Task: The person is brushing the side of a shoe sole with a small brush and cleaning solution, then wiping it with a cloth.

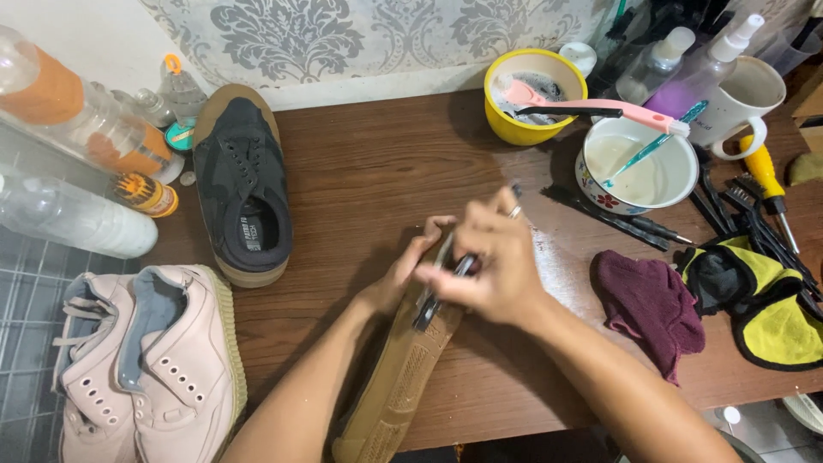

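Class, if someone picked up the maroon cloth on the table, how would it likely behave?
The maroon cloth lies crumpled in soft folds, so it would probably hang limp. It looks thin, likely light. Flat on the table, it shouldn't roll.

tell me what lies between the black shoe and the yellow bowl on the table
Nothing: between the black shoe and the yellow bowl the head view shows only bare brown table.

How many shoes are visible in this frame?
4: a black shoe upright on the table's left, two pink shoes at the lower left edge, and a tan-soled shoe under both hands, sole up. Others may lie outside the frame.
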